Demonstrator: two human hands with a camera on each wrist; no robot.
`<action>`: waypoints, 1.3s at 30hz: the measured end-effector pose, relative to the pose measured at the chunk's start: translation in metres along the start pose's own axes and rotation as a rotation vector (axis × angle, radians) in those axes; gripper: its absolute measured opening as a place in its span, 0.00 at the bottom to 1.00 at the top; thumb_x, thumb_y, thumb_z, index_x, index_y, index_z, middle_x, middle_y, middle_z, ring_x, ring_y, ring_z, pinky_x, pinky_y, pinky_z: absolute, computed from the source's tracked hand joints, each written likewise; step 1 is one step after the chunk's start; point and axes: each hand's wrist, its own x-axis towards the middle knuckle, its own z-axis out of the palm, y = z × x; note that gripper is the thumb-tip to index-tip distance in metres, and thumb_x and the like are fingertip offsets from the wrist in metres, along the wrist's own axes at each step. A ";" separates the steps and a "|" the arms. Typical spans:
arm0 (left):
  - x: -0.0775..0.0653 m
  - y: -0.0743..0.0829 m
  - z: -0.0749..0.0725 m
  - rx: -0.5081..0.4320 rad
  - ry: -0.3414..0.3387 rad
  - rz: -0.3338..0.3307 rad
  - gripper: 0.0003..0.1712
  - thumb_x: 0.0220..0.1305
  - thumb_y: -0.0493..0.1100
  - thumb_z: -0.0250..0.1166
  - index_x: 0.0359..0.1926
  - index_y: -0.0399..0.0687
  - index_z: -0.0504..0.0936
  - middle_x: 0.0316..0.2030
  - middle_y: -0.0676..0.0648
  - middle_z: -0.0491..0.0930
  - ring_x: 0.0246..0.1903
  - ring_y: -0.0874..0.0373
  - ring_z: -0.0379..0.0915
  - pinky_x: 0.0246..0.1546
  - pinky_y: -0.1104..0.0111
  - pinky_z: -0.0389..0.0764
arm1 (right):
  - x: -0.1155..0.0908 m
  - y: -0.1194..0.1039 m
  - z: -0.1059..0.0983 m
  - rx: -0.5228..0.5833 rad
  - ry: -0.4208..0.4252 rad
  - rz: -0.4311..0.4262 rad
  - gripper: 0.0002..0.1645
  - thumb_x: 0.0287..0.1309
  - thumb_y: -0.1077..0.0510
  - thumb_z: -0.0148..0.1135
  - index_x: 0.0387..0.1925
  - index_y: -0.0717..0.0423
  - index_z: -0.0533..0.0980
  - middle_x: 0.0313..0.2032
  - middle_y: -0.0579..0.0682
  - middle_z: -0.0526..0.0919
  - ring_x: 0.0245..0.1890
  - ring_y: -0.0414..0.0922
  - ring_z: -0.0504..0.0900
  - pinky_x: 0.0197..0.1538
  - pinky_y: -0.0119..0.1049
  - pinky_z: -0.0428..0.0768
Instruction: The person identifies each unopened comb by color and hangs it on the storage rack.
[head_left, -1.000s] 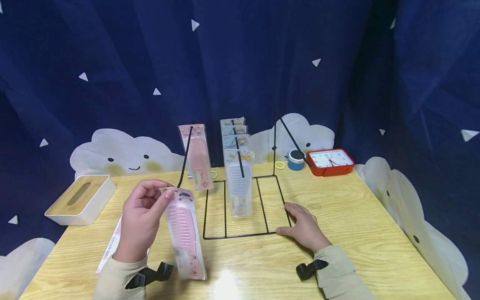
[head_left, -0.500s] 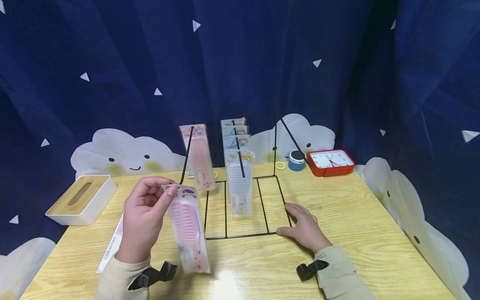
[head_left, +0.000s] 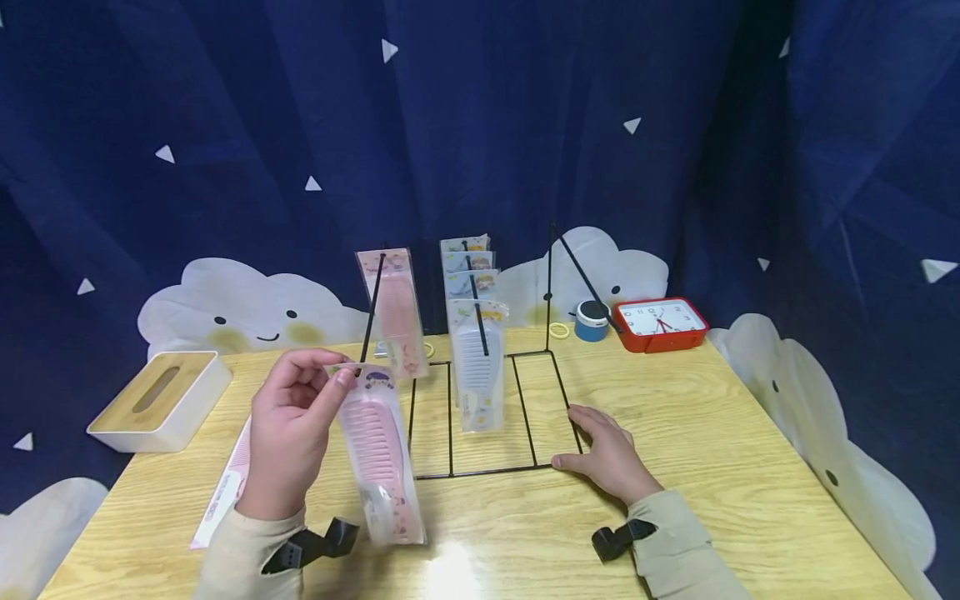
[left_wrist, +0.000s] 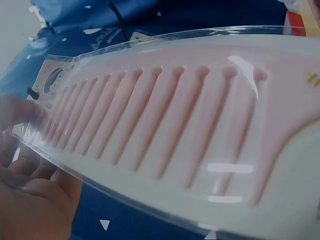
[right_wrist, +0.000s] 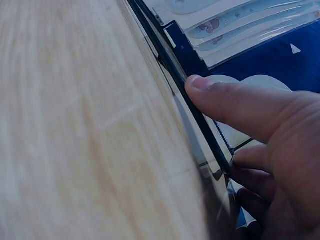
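Observation:
In the head view my left hand point(head_left: 288, 437) pinches the top corner of a clear-packaged pink comb point(head_left: 378, 454). The package hangs at a slant in front of the rack's left hook point(head_left: 371, 312). The left wrist view shows the dark hook tip point(left_wrist: 32, 93) right beside the package's hanging hole, with the pink comb point(left_wrist: 165, 115) filling the picture. My right hand point(head_left: 611, 454) holds the front right corner of the black wire rack point(head_left: 495, 472); in the right wrist view the thumb lies on the front bar point(right_wrist: 175, 75), fingers curled near the side bar.
One pink packaged comb point(head_left: 397, 317) hangs far back on the left hook. Several blue ones point(head_left: 477, 367) fill the middle hook; the right hook point(head_left: 585, 275) is bare. Another comb package point(head_left: 221, 500) lies behind my left hand. Around stand a tissue box point(head_left: 161, 400), speaker point(head_left: 592, 321) and red clock point(head_left: 660, 325).
My left hand has moved slightly up and right with the pink comb, bringing the package's top to the hook's tip. The right hand has stayed at the rack corner.

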 end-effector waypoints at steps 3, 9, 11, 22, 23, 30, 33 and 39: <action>0.004 -0.003 0.001 -0.001 -0.004 0.005 0.09 0.64 0.26 0.64 0.44 0.31 0.79 0.35 0.47 0.82 0.25 0.59 0.66 0.25 0.73 0.68 | 0.000 0.000 0.000 0.000 -0.002 0.003 0.53 0.48 0.45 0.79 0.70 0.65 0.67 0.70 0.62 0.67 0.72 0.63 0.59 0.66 0.64 0.54; 0.014 -0.009 0.004 0.043 0.004 -0.004 0.08 0.65 0.28 0.65 0.45 0.33 0.80 0.28 0.48 0.76 0.23 0.59 0.62 0.24 0.72 0.66 | -0.001 -0.001 -0.002 -0.008 -0.001 0.003 0.53 0.48 0.45 0.79 0.70 0.65 0.67 0.70 0.62 0.67 0.72 0.63 0.59 0.66 0.64 0.54; 0.018 -0.012 0.006 0.048 0.011 -0.010 0.08 0.65 0.29 0.65 0.45 0.33 0.80 0.28 0.48 0.75 0.23 0.59 0.63 0.24 0.73 0.66 | -0.002 -0.001 -0.002 -0.009 0.000 0.002 0.53 0.48 0.45 0.79 0.70 0.65 0.67 0.70 0.62 0.67 0.72 0.64 0.60 0.66 0.64 0.54; 0.040 -0.026 0.013 0.093 0.032 -0.028 0.07 0.68 0.34 0.65 0.46 0.40 0.79 0.32 0.50 0.75 0.27 0.59 0.64 0.28 0.73 0.67 | -0.001 -0.002 -0.002 0.001 -0.009 0.011 0.53 0.49 0.45 0.79 0.70 0.65 0.67 0.70 0.62 0.67 0.72 0.63 0.59 0.67 0.64 0.53; 0.042 -0.028 0.013 0.094 0.033 -0.029 0.07 0.68 0.34 0.65 0.46 0.40 0.79 0.32 0.50 0.74 0.28 0.59 0.64 0.28 0.74 0.67 | -0.001 -0.002 -0.002 0.000 -0.010 0.011 0.53 0.49 0.45 0.79 0.70 0.65 0.67 0.70 0.62 0.67 0.72 0.63 0.59 0.67 0.64 0.53; 0.059 -0.036 0.016 0.087 0.032 -0.030 0.07 0.69 0.35 0.64 0.46 0.40 0.79 0.31 0.50 0.71 0.28 0.59 0.63 0.29 0.74 0.68 | -0.001 -0.001 -0.002 -0.005 -0.003 0.006 0.53 0.48 0.45 0.79 0.70 0.65 0.67 0.70 0.62 0.67 0.72 0.64 0.59 0.66 0.64 0.54; 0.066 -0.040 0.017 0.074 0.031 -0.035 0.07 0.69 0.35 0.64 0.46 0.41 0.79 0.31 0.51 0.71 0.29 0.60 0.64 0.30 0.75 0.69 | -0.001 -0.001 -0.001 -0.007 -0.002 0.005 0.53 0.48 0.45 0.79 0.70 0.64 0.67 0.70 0.62 0.68 0.72 0.64 0.60 0.67 0.64 0.54; 0.080 -0.046 0.020 0.086 0.026 -0.030 0.07 0.69 0.36 0.65 0.45 0.40 0.79 0.30 0.52 0.71 0.28 0.61 0.64 0.29 0.75 0.69 | -0.001 0.000 -0.001 -0.003 0.002 0.006 0.53 0.48 0.44 0.79 0.70 0.64 0.67 0.70 0.61 0.68 0.72 0.63 0.60 0.67 0.64 0.53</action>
